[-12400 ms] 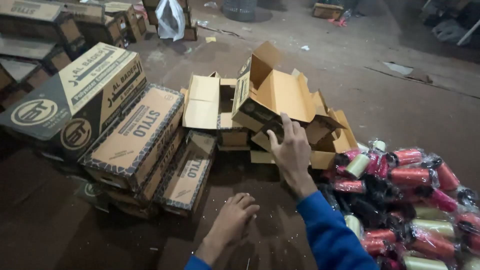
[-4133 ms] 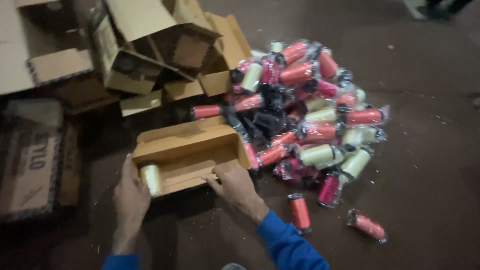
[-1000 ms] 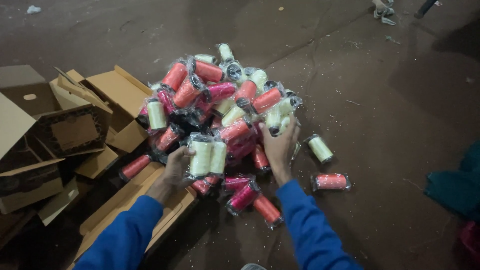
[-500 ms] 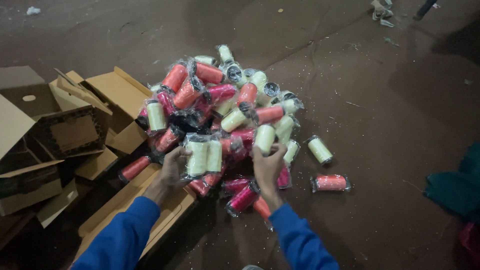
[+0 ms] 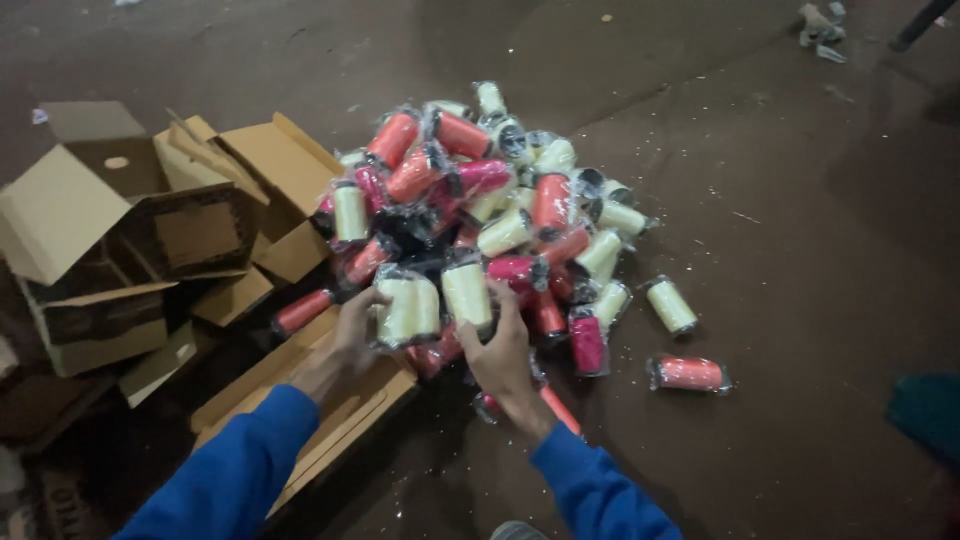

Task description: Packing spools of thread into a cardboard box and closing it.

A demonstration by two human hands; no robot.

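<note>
Gripping cream spools (image 5: pixel 440 300), both hands (image 5: pixel 430 335) hover over an open carton (image 5: pixel 340 405).

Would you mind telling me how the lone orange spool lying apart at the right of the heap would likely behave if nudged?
The orange spool lies on its side on the bare floor, so it would probably roll. Its clear wrap looks glossy, so possibly slippery. It seems rigid, likely keeping its shape.

Left hand (image 5: pixel 352 322) & right hand (image 5: pixel 500 345) grip cream spools (image 5: pixel 432 300) at pile (image 5: pixel 480 220) edge, above open box (image 5: pixel 340 400).
</note>
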